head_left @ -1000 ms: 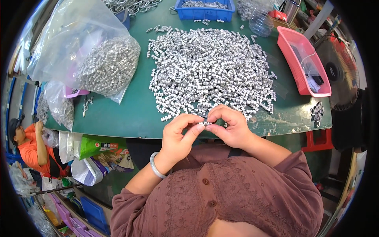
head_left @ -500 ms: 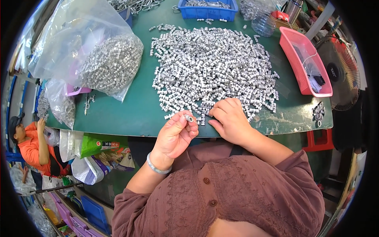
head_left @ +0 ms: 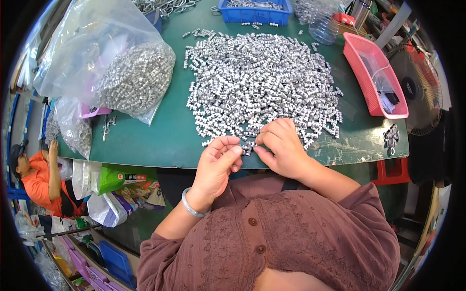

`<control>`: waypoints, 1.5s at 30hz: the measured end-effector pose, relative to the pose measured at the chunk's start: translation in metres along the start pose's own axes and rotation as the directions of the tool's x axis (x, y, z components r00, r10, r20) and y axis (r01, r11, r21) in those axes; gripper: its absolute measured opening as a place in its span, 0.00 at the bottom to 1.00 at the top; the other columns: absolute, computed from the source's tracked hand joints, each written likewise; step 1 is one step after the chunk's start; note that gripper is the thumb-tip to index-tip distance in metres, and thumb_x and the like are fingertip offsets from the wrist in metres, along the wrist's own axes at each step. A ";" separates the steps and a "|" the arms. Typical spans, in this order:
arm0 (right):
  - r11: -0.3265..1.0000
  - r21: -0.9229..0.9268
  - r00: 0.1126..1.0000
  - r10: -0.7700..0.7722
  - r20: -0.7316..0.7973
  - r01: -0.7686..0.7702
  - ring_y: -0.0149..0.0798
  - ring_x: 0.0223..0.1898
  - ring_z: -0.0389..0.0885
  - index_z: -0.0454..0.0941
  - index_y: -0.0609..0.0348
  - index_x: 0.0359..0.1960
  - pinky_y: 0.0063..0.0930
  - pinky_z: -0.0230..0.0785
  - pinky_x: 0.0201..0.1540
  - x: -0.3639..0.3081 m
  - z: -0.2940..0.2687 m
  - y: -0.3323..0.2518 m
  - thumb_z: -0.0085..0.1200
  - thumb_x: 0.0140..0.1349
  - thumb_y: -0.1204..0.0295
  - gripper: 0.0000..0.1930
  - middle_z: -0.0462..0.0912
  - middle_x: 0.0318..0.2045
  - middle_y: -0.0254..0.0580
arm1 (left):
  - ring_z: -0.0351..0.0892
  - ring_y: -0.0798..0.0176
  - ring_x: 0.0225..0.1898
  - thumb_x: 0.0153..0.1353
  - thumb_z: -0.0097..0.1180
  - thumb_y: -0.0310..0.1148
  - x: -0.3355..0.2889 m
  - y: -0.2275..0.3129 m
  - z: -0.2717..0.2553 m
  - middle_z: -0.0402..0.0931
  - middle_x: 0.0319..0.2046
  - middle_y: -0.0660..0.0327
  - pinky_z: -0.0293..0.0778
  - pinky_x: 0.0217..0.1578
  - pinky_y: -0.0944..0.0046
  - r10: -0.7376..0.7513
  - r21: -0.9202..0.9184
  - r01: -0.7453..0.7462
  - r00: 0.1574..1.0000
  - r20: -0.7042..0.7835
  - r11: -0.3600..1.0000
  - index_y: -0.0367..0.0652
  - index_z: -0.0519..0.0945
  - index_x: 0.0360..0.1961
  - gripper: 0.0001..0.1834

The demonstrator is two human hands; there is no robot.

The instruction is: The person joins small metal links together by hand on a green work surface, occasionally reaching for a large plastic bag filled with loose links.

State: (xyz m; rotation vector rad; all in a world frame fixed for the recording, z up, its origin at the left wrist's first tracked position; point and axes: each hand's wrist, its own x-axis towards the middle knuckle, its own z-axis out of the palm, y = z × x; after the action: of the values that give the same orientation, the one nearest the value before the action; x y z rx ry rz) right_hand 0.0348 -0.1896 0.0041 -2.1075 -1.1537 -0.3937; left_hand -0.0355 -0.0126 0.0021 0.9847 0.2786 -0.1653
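A broad heap of small silvery ribbed metal tubes (head_left: 262, 77) covers the middle of the green table (head_left: 145, 140). At its near edge my left hand (head_left: 216, 162), with a pale bangle on the wrist, has thumb and forefinger pinched together; whatever lies between them is hidden. Close to its right, my right hand (head_left: 281, 148) rests at the front of the heap, fingers curled and thumb tip near the forefinger. Between both sets of fingertips lie a few loose metal tubes (head_left: 248, 147). I cannot tell whether the right fingertips grip one.
Clear plastic bags of metal parts (head_left: 136, 77) stand at the left. A blue tray (head_left: 255, 14) sits at the back, a pink basket (head_left: 374, 75) at the right beside a fan (head_left: 412, 89). Dark rings (head_left: 391, 138) lie near the right corner. A co-worker in orange (head_left: 41, 182) sits far left.
My left hand has turned over and come down to the table edge, toward my right fingertips. The metal tube seen in its fingers before no longer shows there. My right hand has barely shifted.
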 end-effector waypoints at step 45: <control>0.940 0.312 0.988 0.110 0.106 -0.138 0.44 0.36 0.73 0.73 0.60 0.38 0.35 0.64 0.40 -0.004 0.010 -0.002 0.57 0.48 0.75 0.14 0.74 0.32 0.42 | 0.67 0.70 0.26 0.64 0.44 0.33 0.002 -0.001 -0.005 0.70 0.26 0.64 0.64 0.25 0.72 -0.142 -0.340 0.179 0.981 0.131 0.923 0.39 0.73 0.37 0.09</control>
State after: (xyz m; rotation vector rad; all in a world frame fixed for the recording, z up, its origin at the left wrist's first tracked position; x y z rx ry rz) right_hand 0.0305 -0.1839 -0.0043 -1.9131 -1.0475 -0.0506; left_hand -0.0353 -0.0091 -0.0022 0.5949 0.2814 -0.3052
